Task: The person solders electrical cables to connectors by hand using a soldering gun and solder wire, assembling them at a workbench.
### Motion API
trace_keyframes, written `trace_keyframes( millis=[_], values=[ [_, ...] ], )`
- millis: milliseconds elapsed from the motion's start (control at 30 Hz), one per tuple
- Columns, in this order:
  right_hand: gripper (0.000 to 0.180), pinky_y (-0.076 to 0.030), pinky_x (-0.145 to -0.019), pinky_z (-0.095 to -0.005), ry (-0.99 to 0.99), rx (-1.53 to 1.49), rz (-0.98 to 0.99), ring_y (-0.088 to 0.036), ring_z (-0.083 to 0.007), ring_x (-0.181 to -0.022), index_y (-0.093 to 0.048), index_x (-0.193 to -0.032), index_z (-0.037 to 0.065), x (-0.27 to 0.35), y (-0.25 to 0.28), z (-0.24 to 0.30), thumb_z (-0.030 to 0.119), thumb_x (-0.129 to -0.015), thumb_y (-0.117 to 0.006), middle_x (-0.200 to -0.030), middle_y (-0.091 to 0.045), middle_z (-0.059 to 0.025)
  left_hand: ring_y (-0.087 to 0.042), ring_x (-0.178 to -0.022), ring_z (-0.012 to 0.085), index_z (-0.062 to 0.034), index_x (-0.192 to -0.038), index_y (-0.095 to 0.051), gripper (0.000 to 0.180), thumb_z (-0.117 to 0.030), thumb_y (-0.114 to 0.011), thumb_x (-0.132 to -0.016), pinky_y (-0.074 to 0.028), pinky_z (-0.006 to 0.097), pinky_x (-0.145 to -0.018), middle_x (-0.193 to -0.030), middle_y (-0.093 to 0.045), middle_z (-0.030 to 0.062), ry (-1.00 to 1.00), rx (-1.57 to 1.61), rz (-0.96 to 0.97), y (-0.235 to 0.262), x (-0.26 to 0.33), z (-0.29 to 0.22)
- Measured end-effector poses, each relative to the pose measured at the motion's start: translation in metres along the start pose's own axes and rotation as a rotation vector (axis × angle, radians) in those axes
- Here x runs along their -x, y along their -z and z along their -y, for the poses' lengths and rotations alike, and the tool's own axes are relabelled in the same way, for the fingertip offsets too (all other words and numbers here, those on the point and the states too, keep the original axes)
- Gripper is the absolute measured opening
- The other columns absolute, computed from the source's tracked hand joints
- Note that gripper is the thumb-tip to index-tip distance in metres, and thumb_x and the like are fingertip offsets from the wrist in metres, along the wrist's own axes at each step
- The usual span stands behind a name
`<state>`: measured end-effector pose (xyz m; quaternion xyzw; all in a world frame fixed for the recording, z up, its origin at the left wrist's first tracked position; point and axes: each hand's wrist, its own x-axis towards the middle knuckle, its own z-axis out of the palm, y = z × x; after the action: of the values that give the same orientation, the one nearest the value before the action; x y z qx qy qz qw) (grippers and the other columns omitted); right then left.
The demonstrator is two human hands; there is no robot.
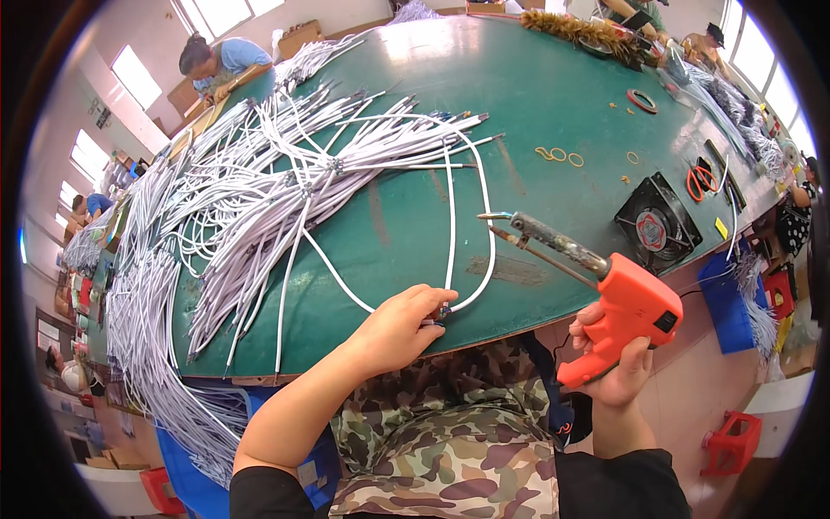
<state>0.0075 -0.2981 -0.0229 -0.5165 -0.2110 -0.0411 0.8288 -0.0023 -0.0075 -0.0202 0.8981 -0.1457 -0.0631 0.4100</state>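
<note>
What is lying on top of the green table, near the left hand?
On the green table, white cables lie in bundles. The left hand pinches the ends of one looped cable at the table's edge. Its fingers cover the cable ends, so these cannot be seen.

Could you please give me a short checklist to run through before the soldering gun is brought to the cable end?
1. Left hand pinches the white cable ends at the table edge: ok.
2. Right hand grips the orange soldering gun: ok.
3. Gun tip apart from the cable: ok.
4. Tip hot: cannot tell.
5. Small fan running: cannot tell.
</note>
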Motion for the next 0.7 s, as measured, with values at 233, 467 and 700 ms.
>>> trace_keyframes(
  millis=[233,467,700],
  values=[
    [0.062,-0.055,-0.070,-0.0318,-0.004,0.006,0.027,-0.065,-0.0239,-0.085,-0.049,-0.122,-0.005,-0.001,0.003,-0.012,0.050,-0.095,-0.051,-0.105,-0.063,-0.0203,-0.058,-0.080,0.0253,-0.0026,-0.119,-0.056,0.041,-0.001,-0.068,-0.080,-0.051,0.034,-0.073,-0.093,-0.056,0.0105,0.002,-0.005,-0.087,-0.006,0.001,0.001],
    [0.062,-0.055,-0.069,-0.0315,0.005,0.031,-0.013,-0.065,-0.0238,-0.084,-0.049,-0.122,-0.006,0.000,0.002,-0.006,0.050,-0.095,-0.051,-0.105,-0.063,-0.0204,-0.059,-0.080,0.0320,-0.0019,-0.096,-0.064,0.020,-0.006,-0.070,-0.077,-0.050,0.037,-0.067,-0.089,-0.057,0.0120,-0.143,-0.553,-0.282,-0.005,-0.005,-0.001],
    [0.074,-0.053,-0.064,-0.0280,0.041,0.036,-0.216,-0.063,-0.0206,-0.083,-0.050,-0.119,-0.005,0.000,0.012,0.010,0.062,-0.087,-0.056,-0.101,-0.062,-0.0170,-0.067,-0.075,0.0178,0.0030,-0.095,-0.065,0.016,-0.012,-0.061,-0.092,-0.058,0.026,-0.067,-0.083,-0.066,0.0111,0.366,1.109,-0.435,0.057,-0.015,-0.017]
  ],
)
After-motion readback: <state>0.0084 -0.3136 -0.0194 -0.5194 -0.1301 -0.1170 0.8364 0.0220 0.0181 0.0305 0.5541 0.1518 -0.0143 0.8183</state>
